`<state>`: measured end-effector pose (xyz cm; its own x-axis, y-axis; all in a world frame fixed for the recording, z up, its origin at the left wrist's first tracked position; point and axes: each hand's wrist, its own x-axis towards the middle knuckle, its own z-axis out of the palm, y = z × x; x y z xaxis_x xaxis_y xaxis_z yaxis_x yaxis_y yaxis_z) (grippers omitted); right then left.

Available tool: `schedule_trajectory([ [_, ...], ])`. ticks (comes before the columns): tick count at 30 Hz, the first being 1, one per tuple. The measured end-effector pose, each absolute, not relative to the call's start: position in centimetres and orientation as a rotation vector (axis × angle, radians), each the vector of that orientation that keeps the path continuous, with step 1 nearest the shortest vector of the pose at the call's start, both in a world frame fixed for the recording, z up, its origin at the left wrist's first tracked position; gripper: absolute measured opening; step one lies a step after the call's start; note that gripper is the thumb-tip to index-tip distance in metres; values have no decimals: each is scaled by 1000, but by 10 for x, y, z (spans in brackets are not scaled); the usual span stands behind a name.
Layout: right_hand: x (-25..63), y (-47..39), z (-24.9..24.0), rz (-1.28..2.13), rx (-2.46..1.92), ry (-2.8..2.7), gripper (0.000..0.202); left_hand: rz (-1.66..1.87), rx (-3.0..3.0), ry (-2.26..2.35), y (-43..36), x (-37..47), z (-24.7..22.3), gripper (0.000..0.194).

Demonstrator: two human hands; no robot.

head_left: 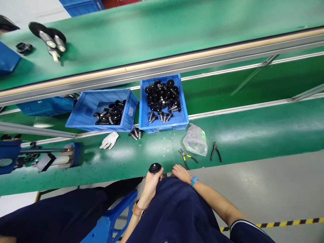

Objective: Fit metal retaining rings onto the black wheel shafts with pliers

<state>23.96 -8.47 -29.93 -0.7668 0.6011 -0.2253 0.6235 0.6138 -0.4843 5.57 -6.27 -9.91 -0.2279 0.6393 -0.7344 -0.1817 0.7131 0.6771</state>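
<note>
Gripped in my left hand [152, 179] is a black round-topped part [155, 168], held upright at the bench's front edge. Its lower end is hidden by my fingers. My right hand [181, 172] lies on the same edge with fingers stretched out, holding nothing. Nearest to it are yellow-and-black pliers [186, 157], with several small white rings [164, 148] beyond. A clear plastic bag [195, 140] and black-handled pliers [215, 152] lie to the right. Several black parts with metal shafts [136, 133] are on the bench before the bins.
Two blue bins, the right one [186, 116] and the left one [86, 104], hold similar parts. A white glove [109, 140] and a press-like device [73, 155] are leftward. A raised green belt [177, 37] crosses behind. Another person's dark-clothed leg [76, 206] is beside a blue stool [108, 219].
</note>
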Motion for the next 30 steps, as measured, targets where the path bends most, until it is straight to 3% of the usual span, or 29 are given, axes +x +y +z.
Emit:
schedule_trajectory([
  [9, 243, -80, -293, -1089, 1097, 2734, 20, 785, 366, 1620, -64, 60, -99, 51],
  [17, 239, -70, -271, -1610, 1316, 2500, 19, 770, 387, 1632, -59, 60, -100, 52],
  [25, 214, -48, -197, -2339, 1984, 1825, 51, 722, 412, 1642, -53, 64, -100, 51],
  [30, 215, -35, -138, -2725, 2031, 1454, 49, 710, 460, 1575, -43, 70, -89, 52],
])
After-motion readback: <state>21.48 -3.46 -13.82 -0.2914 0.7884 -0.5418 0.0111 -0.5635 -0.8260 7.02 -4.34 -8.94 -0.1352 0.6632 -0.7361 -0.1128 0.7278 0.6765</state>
